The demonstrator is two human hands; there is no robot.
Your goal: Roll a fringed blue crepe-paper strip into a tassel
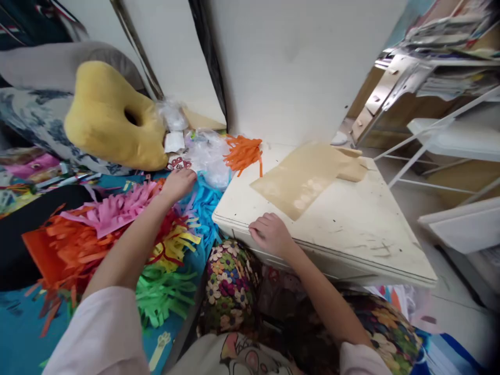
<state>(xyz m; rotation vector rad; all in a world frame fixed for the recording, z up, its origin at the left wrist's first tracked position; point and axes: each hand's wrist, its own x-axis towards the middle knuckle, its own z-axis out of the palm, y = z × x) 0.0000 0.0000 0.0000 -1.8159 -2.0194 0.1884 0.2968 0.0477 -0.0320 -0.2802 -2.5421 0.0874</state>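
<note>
The blue fringed paper (205,205) under the open left hand (177,183) is judged flimsy (best pinched at its uncut band); the right hand (271,234), curled loosely and holding nothing, is rested on the table (351,229) edge.

No legible text appears anywhere in the scene. A small white card (178,163) lying off the table's (351,229) far-left corner, just beyond the left hand (177,185), carries red printed characters, but they are too small and blurred to make out. Papers stacked on the shelf (437,36) at upper right show print that cannot be read either.
</note>
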